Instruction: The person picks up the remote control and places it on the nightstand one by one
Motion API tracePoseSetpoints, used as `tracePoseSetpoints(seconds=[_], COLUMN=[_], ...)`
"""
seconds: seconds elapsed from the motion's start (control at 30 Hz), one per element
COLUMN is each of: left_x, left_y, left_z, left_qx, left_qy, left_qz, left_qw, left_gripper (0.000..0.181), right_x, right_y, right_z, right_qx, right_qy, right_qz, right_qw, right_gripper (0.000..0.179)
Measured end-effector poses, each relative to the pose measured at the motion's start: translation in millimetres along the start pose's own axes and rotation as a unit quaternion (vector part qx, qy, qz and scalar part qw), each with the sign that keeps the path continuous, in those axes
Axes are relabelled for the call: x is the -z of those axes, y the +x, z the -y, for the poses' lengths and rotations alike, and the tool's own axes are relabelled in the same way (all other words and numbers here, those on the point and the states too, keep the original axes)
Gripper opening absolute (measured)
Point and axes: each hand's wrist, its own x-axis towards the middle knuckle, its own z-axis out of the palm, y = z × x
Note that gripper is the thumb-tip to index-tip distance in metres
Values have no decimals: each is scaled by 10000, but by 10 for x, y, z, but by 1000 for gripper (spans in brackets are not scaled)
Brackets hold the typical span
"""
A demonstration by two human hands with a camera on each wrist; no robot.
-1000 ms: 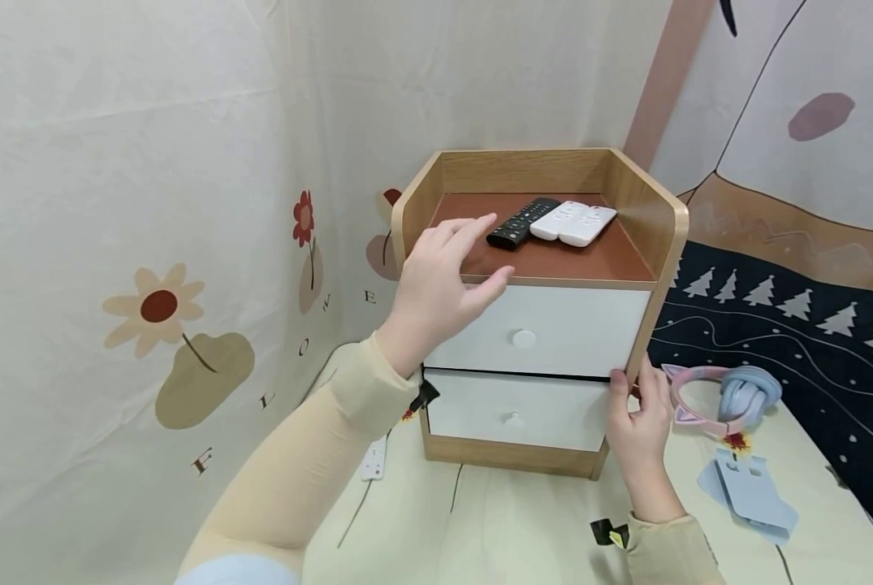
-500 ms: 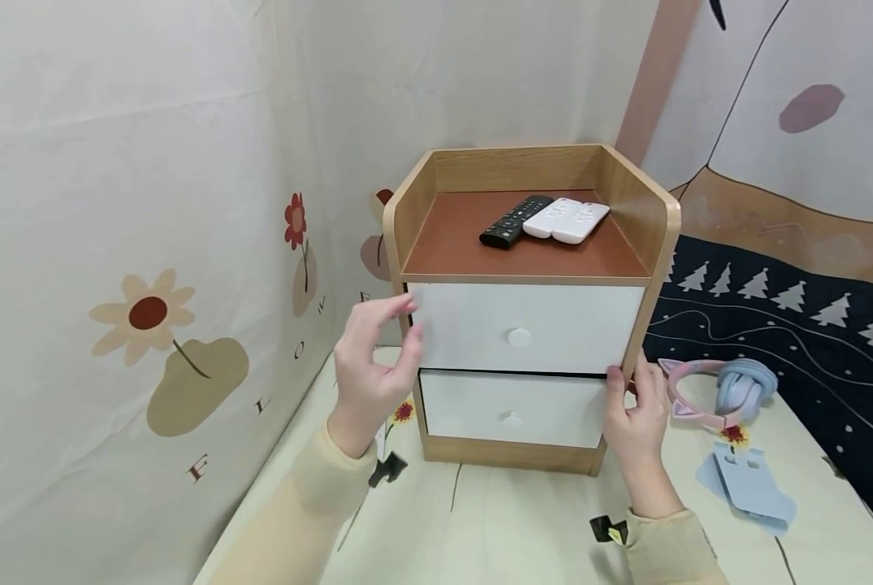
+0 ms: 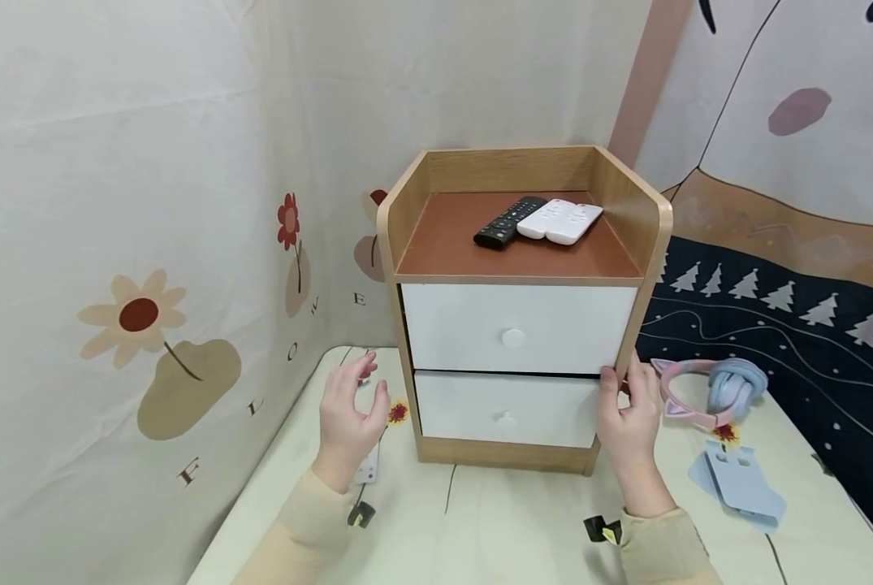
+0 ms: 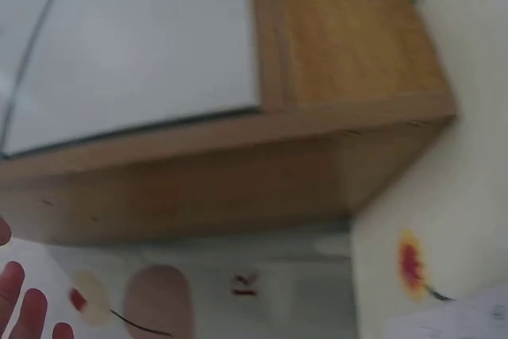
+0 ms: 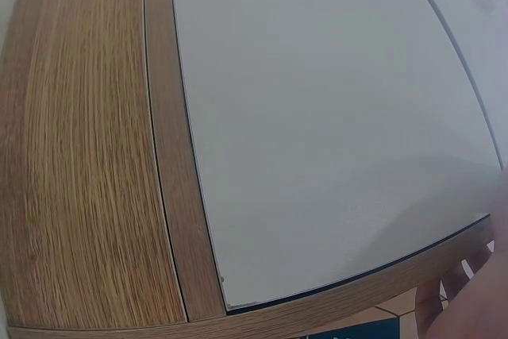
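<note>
A small wood-grain cabinet [image 3: 505, 453] stands on the cloth-covered table, with two white drawers: an upper drawer [image 3: 465, 325] and a lower drawer [image 3: 458, 406], each with a round white knob. My right hand [image 3: 628, 418] holds the cabinet's right front edge, thumb at the drawer front and fingers along the outer side. My left hand [image 3: 348, 422] hangs left of the cabinet, apart from it, fingers loosely bent and holding nothing. On the brown top shelf lie a black remote control [image 3: 507, 223] and two white remotes [image 3: 566, 223] side by side.
Right of the cabinet lie a pink cat-ear headband [image 3: 677, 406] with a blue bundle [image 3: 736, 386], and a light blue flat piece [image 3: 743, 483]. Behind my left hand is a white power strip [image 3: 368, 467]. Printed cloth walls stand close at the left and back.
My left hand has moved from over the top shelf down and left, past the drawer front, to beside the cabinet. The right hand has stayed at the cabinet's edge.
</note>
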Motion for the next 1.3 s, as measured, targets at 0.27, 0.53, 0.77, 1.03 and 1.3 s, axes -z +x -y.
tracePoseSetpoints(seconds=[0.27,0.53,0.77,1.03,1.3], left_x=[-23,-10,14,75,69], left_y=[-431,-673,-729,-835,-898], left_z=[325,466,529,577,647], left_qx=[1213,2341,2921,3485,3724], left_qy=[931,1282,1325,1230,1327], left_qz=[1061,1862,2328,2916,3222], left_qw=[9825,9456,9181,8823,8602], left_gripper=[56,70,84,95,103], right_x=[5,-5,10,24,22], right_y=[-13,24,12,1,6], right_z=[-15,11,17,31,35], right_qx=[-37,85,-16,-44,-39], right_qy=[-17,140,33,28,1], right_qz=[4,-16,38,44,81], right_qw=[10000,9999,10000,10000,10000], right_gripper=[53,50,50,50,52])
